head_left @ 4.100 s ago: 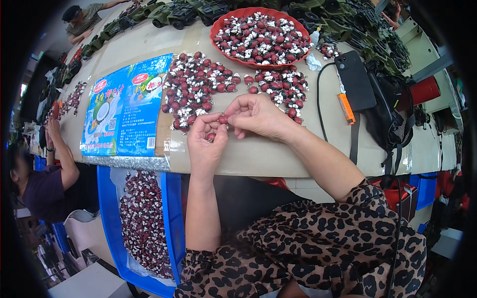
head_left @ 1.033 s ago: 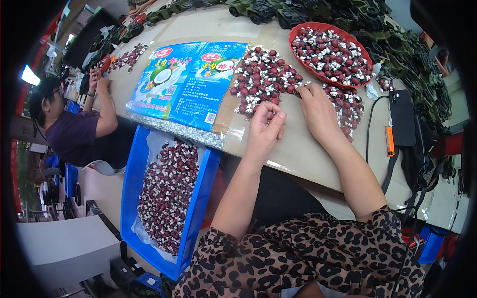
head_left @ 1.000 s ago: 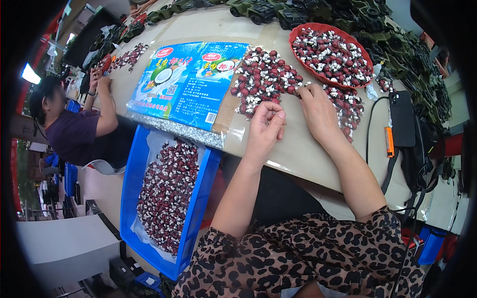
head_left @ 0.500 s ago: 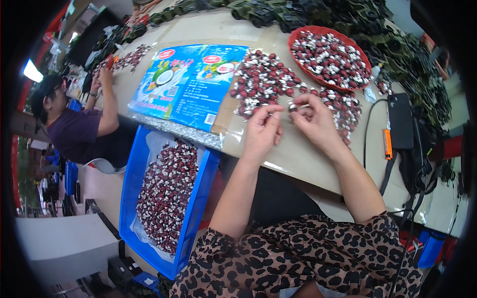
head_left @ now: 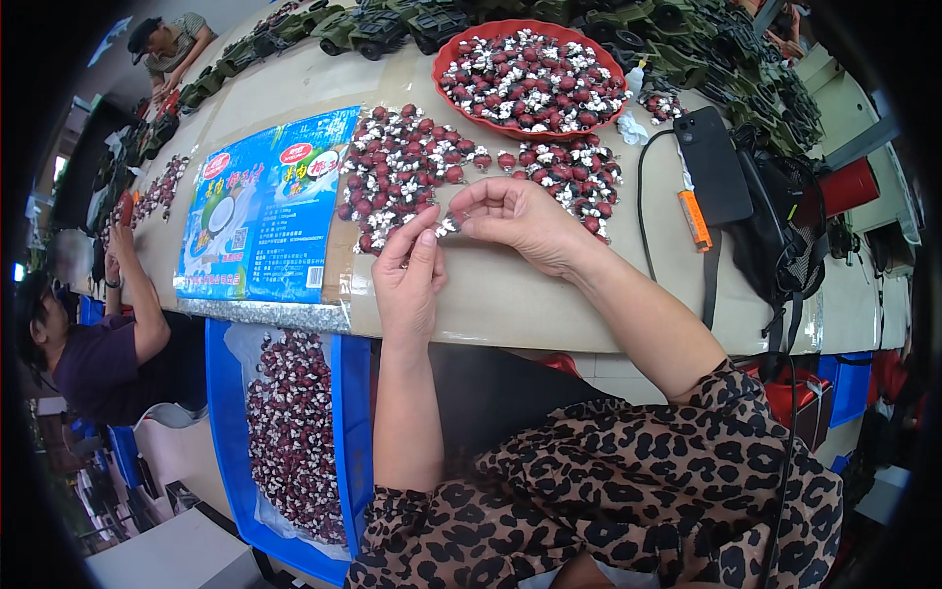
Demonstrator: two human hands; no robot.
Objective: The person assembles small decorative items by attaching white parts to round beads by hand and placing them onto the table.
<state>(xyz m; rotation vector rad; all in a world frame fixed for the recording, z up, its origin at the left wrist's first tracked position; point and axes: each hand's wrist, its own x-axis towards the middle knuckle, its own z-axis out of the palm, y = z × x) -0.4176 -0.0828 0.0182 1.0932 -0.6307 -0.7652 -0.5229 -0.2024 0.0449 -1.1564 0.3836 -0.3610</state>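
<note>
My left hand (head_left: 410,280) and my right hand (head_left: 515,218) meet over the near part of the table. Between their fingertips is a small white-and-dark piece (head_left: 446,228), partly hidden by the fingers. Both hands are closed in a pinch on it. Just beyond lie two loose heaps of small dark-red and white pieces, a left heap (head_left: 397,167) and a right heap (head_left: 579,182). Behind them stands a red scalloped bowl (head_left: 453,110) full of the same kind of piece.
Blue printed cardboard (head_left: 265,211) covers the table's left part. Below the edge, a blue crate (head_left: 224,432) holds many red-and-white pieces. Green toy vehicles (head_left: 378,34) line the far side. A black phone (head_left: 711,162), an orange-labelled tube (head_left: 695,218) and a bag lie right. A co-worker (head_left: 93,358) sits left.
The view has swung, so the table and bowl appear further left. My fingertips remain close together, and a white part now shows between them.
</note>
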